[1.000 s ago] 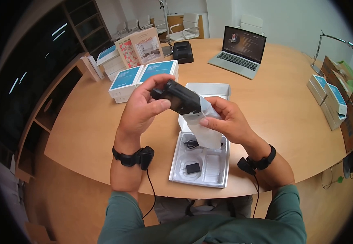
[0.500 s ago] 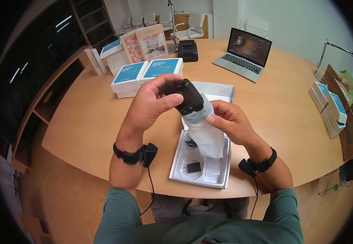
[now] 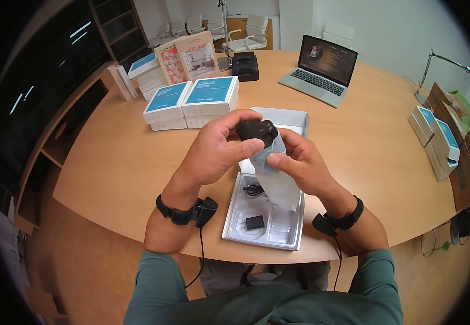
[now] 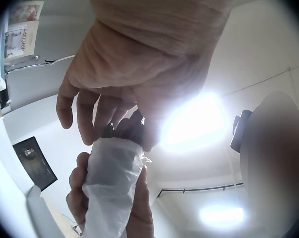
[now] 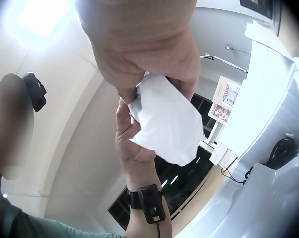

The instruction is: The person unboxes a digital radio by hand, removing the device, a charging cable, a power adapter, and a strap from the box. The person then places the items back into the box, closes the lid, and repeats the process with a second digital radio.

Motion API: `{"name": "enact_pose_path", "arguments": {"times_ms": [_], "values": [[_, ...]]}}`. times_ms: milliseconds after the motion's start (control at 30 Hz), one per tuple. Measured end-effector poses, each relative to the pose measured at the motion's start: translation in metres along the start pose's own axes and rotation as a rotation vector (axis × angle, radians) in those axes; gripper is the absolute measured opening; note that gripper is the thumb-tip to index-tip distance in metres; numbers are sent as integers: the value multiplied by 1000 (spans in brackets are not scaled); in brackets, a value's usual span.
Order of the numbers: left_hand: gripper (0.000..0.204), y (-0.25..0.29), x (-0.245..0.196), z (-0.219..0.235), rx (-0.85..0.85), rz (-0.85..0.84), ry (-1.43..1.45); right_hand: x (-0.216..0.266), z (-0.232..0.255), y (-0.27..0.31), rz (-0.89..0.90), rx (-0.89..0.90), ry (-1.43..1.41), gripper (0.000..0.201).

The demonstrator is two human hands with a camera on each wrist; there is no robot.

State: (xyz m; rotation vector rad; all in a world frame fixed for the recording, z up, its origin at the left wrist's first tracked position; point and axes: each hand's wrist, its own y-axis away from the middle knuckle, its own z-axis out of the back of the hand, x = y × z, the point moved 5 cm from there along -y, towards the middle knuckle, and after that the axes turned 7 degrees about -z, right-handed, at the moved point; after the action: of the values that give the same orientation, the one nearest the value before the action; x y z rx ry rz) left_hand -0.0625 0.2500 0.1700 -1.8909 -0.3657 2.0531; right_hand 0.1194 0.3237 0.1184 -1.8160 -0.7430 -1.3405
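Observation:
My left hand (image 3: 216,146) pinches a black handheld device (image 3: 254,131) between thumb and fingers. The device's lower part is hidden in a soft white pouch (image 3: 274,183). At the pouch's mouth, my right hand (image 3: 306,165) grips the material, thumb in front. In the left wrist view, dark parts of the device (image 4: 129,130) poke out of the pouch (image 4: 112,173) beneath the left fingers. Under both hands lies an open white box (image 3: 227,222) with a moulded tray. A black power adapter (image 3: 254,222) and a coiled black cable (image 3: 253,189) sit inside it.
White-and-blue boxes (image 3: 210,92) are stacked at the back left, beside upright books (image 3: 198,54). An open laptop (image 3: 321,70) stands at the back right. More boxes (image 3: 435,135) and a desk lamp (image 3: 423,81) are on the right.
Less of the black device shows above the pouch, and its top has tipped towards the right. My left hand has come down and right, closer to my right hand, which keeps its grip.

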Motion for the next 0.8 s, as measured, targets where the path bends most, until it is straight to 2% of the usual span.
{"name": "enact_pose_path", "arguments": {"times_ms": [100,233,300,367,433,500,600,700,800], "values": [[61,0,-4,-6,90,-42,-146,5,2,2,50,-42,30,70],[65,0,-3,-13,132,-61,-153,16,0,6,104,-79,48,80],[73,1,1,-17,140,101,-54,15,2,6,113,-89,66,79],[77,0,4,-23,150,36,-38,13,3,5,121,-102,81,78],[82,-1,8,-25,160,-29,-20,8,7,3,113,-120,-171,70],[84,2,23,-26,216,178,-41,8,10,1,113,-152,-241,68],[82,-2,27,-33,233,234,-61,3,16,-3,112,-193,-340,60],[81,-5,40,-36,236,254,-188,-7,22,-6,57,-187,-423,50],[82,-8,54,-39,234,187,-91,-12,24,-7,32,-237,-436,39]]}}
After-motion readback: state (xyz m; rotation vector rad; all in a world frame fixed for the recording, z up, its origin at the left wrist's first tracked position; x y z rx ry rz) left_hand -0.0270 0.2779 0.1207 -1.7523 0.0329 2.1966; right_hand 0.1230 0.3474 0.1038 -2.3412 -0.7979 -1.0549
